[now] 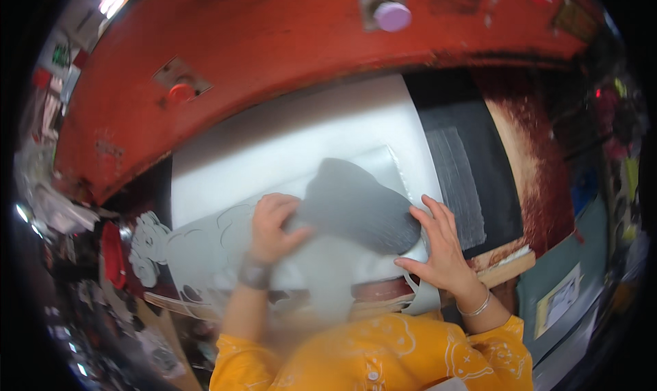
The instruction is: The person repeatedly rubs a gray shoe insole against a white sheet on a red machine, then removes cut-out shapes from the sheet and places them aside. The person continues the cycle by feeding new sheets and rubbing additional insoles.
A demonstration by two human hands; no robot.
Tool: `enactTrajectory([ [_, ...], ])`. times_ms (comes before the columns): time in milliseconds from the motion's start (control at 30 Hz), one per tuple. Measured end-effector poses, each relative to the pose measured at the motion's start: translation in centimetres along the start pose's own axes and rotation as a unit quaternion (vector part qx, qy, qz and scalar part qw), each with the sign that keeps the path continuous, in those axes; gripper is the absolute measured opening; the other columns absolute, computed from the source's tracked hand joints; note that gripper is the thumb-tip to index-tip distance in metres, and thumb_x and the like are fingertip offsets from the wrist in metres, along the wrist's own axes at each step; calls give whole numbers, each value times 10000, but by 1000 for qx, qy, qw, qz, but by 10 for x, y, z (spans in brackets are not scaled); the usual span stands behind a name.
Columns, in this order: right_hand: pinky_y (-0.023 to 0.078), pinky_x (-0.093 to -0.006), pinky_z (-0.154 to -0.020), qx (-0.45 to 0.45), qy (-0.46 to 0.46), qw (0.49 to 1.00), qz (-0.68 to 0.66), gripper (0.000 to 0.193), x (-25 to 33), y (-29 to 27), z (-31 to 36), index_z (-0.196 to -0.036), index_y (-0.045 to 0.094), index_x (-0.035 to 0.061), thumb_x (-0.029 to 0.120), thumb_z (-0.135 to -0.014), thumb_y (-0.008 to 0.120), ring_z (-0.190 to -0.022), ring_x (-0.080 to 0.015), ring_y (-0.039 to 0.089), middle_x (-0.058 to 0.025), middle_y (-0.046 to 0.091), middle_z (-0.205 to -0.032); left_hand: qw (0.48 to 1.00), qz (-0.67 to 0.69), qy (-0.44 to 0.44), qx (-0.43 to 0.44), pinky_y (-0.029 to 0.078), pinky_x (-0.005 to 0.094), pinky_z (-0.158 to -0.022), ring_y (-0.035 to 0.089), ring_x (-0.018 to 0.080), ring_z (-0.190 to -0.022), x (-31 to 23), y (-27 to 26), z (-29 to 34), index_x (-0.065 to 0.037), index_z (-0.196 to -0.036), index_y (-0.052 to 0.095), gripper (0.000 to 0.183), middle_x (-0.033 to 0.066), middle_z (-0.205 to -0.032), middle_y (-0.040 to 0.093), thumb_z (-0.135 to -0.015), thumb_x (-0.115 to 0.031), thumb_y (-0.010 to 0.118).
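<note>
A flat dark grey piece [359,203] with a curved outline lies over a pale translucent sheet [205,247] on a white board [294,131]. My left hand [274,226] is at the piece's left edge, with its thumb apart from its partly bent fingers. At the right edge, my right hand [441,247] has its fingers and thumb spread, and the fingertips meet or nearly meet the piece. Neither hand visibly closes round it. Curved cut lines run through the sheet near my left hand. Its near part is blurred in front of my body.
A large red machine body [274,42] spans the far side, bearing an orange knob [181,93] and a lilac knob [392,16]. Right of the board lies a black pad [472,165] with a scuffed grey patch. Beyond it is a worn wooden edge [523,151]. Curly pale offcuts [147,247] lie at left.
</note>
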State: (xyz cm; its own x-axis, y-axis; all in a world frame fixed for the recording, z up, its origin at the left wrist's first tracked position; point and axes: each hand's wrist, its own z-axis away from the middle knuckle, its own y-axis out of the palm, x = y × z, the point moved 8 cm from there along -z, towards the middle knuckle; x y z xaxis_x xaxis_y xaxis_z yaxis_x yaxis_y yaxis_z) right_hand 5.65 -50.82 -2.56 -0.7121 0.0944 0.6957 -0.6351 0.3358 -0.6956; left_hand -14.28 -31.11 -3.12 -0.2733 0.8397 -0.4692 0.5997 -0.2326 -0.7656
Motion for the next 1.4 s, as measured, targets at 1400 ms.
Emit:
enactTrajectory([
  [1400,307,-466,-1059,74,-119,972,191,724,58,57,-65,-1319,516,158,281,-642,742,-1290,-374,375,-206,367,-1424,982,126,-112,-79,472,350,-808,577,259,-901,34,-7,7,-58,-988,674,185,102,-954,648,-833,-107,585],
])
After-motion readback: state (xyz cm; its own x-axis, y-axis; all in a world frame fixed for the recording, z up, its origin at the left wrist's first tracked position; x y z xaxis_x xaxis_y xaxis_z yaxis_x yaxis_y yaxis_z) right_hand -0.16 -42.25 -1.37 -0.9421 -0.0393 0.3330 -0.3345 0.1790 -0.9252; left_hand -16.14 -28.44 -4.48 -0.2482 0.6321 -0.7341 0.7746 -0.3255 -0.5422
